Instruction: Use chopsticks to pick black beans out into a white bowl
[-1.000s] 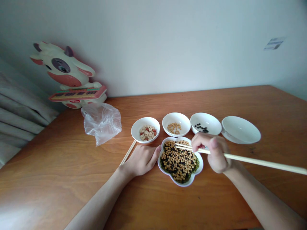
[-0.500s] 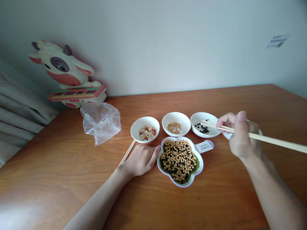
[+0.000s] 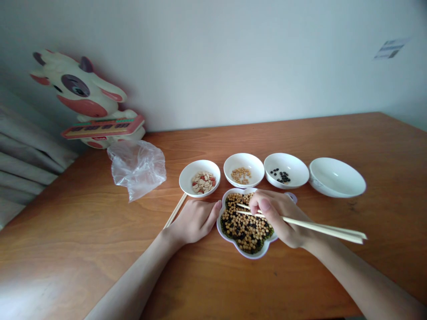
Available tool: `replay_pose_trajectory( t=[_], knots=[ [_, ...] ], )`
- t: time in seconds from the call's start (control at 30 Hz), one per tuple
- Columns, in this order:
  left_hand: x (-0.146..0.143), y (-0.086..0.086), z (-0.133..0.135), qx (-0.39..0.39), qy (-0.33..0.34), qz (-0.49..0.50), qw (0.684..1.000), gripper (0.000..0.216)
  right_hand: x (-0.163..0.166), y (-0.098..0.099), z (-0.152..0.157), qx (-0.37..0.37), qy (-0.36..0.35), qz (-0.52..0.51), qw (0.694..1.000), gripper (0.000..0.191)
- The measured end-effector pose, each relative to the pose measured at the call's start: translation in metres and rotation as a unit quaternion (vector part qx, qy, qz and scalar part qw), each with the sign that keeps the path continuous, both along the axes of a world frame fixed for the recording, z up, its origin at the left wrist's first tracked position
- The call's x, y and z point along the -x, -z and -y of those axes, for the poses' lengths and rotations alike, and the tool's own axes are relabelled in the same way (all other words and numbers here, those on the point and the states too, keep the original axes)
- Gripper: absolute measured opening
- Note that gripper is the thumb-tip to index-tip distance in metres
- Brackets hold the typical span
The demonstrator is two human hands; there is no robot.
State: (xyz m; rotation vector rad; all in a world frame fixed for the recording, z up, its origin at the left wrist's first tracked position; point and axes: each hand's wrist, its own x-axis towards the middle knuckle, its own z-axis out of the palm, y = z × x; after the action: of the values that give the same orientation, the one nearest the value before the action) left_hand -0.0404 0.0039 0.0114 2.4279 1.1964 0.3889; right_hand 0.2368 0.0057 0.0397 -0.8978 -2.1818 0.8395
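A white flower-shaped dish (image 3: 251, 254) with a purple rim holds yellow soybeans, black beans and some green beans at its edges. My left hand (image 3: 196, 220) rests on the table at its left, fingers curled under and thumb at the rim. In my right hand (image 3: 278, 215) is a pair of wooden chopsticks (image 3: 328, 230). Their tips are slightly apart over the beans in the dish; I cannot make out a bean between them. The hand covers the dish's right side and most of its handle.
Behind the dish stand white bowls: one with pale and reddish pieces (image 3: 187, 171), one with soybeans (image 3: 251, 162), one with black beans (image 3: 295, 166), and an empty bowl (image 3: 336, 175). Other chopsticks (image 3: 175, 211), a plastic bag (image 3: 138, 169) and a cow keyboard toy (image 3: 96, 106) are left.
My right hand has moved left and nearer with the chopsticks, from the black bean bowl to over the dish. The far-right bowl now shows fully. My left hand stays at the dish.
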Motion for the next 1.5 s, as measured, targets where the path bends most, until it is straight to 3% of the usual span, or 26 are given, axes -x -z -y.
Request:
replay_pose_trajectory(
  t=[0.37, 0.9, 1.17, 1.5],
  knots=[
    [0.0, 0.001, 0.0, 0.016, -0.009, 0.0, 1.0, 0.052, -0.002, 0.008, -0.002, -0.009, 0.033, -0.018, 0.999, 0.045],
    [0.0, 0.0, -0.001, 0.018, -0.007, -0.002, 1.0, 0.052, 0.002, 0.01, 0.0, 0.002, 0.008, -0.049, 0.999, 0.046],
    [0.0, 0.002, -0.001, 0.018, -0.013, -0.006, 1.0, 0.051, -0.002, 0.012, -0.002, 0.005, 0.063, -0.118, 0.991, 0.064],
    [0.001, 0.003, 0.0, 0.009, -0.005, 0.002, 1.0, 0.049, 0.002, 0.013, -0.002, 0.052, 0.086, -0.076, 0.992, 0.07]
  ],
)
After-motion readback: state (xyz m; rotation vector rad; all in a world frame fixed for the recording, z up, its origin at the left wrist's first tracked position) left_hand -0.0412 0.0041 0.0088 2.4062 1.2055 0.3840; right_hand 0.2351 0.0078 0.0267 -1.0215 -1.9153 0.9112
